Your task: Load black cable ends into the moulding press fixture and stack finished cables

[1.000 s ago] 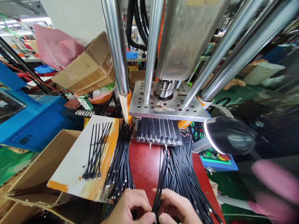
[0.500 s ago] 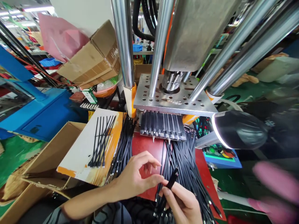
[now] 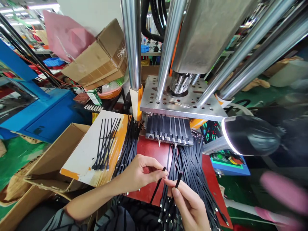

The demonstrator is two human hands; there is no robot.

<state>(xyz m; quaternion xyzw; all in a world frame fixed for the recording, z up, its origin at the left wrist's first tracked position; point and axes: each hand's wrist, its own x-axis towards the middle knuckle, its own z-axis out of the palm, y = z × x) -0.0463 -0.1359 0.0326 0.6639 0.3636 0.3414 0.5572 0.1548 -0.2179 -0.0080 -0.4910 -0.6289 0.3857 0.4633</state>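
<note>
My left hand [image 3: 141, 173] pinches a short-ended black flat cable [image 3: 156, 190] between thumb and fingers, and its strip hangs down below the hand. Beside it, almost touching, my right hand [image 3: 190, 203] grips another black cable end [image 3: 179, 180] that points up; whether it is one cable or several I cannot tell. Under and beyond my right hand spreads a pile of black cables [image 3: 192, 166] with metal tips, on the red work surface [image 3: 154, 150]. Ahead of both hands, a fixture block [image 3: 168, 128] holds several cables side by side beneath the press plate [image 3: 154, 107].
Several cables lie on a white board [image 3: 84, 150] to the left, with a bundle of cables [image 3: 128, 144] beside it. An open cardboard box [image 3: 57, 154] stands under the board. Steel columns [image 3: 133, 48] rise around the press. A black lamp [image 3: 250, 134] juts in from the right.
My left hand, empty before, has closed on a cable end and drawn it leftward from the right hand. The right hand keeps its hold. The view has shifted slightly.
</note>
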